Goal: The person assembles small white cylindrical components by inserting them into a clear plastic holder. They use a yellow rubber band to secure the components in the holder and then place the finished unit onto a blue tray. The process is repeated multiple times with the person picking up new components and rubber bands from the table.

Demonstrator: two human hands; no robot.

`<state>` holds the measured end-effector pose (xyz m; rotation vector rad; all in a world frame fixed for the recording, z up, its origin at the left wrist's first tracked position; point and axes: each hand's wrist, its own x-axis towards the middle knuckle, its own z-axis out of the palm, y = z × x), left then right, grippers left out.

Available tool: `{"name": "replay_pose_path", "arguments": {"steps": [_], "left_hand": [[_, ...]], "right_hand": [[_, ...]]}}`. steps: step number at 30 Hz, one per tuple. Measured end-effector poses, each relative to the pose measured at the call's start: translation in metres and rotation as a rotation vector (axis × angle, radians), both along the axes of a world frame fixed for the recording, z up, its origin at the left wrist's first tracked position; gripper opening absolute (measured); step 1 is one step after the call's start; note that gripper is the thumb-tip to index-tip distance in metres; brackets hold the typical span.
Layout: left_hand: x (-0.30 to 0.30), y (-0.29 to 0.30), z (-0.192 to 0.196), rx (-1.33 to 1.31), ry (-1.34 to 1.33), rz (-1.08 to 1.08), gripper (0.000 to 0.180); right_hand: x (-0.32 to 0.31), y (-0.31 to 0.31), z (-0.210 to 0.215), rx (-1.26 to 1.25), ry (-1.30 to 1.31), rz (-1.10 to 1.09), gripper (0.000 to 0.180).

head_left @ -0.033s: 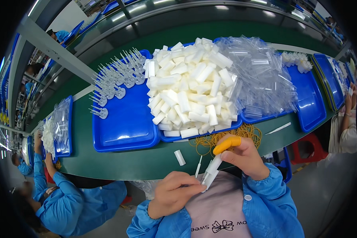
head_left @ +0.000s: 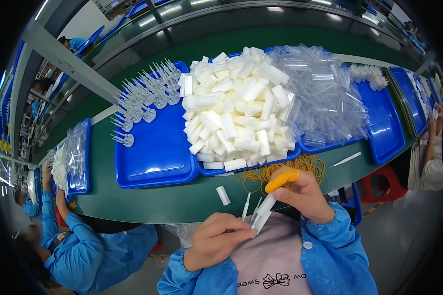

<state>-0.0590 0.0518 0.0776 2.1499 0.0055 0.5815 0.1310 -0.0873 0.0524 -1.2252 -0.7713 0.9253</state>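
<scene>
My right hand, with an orange cot on its forefinger, grips a small white plastic tube close to my chest. My left hand pinches the tube's lower end together with a few thin white nozzle pieces that stick up beside it. Both hands meet just past the near edge of the green table. A loose white tube lies on the table in front of my left hand.
A blue tray holds upright clear nozzles at its far left. A heap of white tubes, clear plastic bags and yellow rubber bands lie behind my hands. People in blue work at the left, another person at the right.
</scene>
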Motion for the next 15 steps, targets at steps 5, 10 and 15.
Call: {"name": "replay_pose_path", "arguments": {"steps": [5, 10, 15], "left_hand": [[0.001, -0.017, -0.005, -0.105, -0.028, 0.221, 0.03], [-0.015, -0.014, -0.023, -0.22, 0.085, 0.24, 0.027], [-0.032, 0.002, -0.025, -0.815, -0.15, 0.485, 0.025]], "right_hand": [[-0.017, 0.001, -0.003, 0.106, -0.184, 0.013, 0.019], [-0.01, 0.009, 0.003, 0.171, -0.437, 0.033, 0.025], [-0.022, 0.037, -0.004, 0.008, -0.73, -0.057, 0.027]]}}
